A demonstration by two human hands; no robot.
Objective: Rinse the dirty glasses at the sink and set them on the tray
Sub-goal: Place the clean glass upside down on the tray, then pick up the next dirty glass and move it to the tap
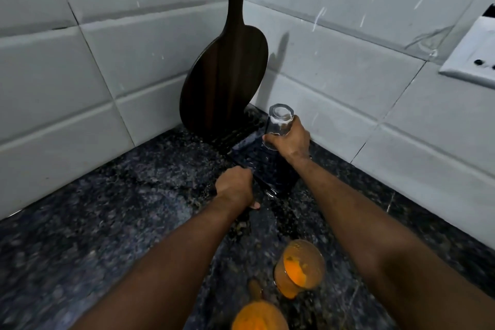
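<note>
- Closest in, a dirty glass (258,316) cut off by the frame edge, and a second dirty glass (300,268) just beyond it. Both stand on the dark worktop (120,209), coated orange inside, so by the look of them neither is rinsed yet.
- Farther back, the left hand (234,185) has its fingers curled round the near edge of the tray (267,171), gripping it — steadying it, I'd guess.
- Over the tray's far end, the right hand (290,139) is wrapped round a clear glass (280,122), which looks mouth-down with its thick base uppermost, tipped slightly. The hand hides its rim, so I cannot tell whether it touches the tray.
- That glass shows no orange, so I take it as rinsed and about to be placed.
- No other glass is on the tray.
- By my reckoning one glass is nearly done and two are left — the sink itself is out of view.
- Behind the tray, a wooden board (225,75) leans in the tiled corner.
</note>
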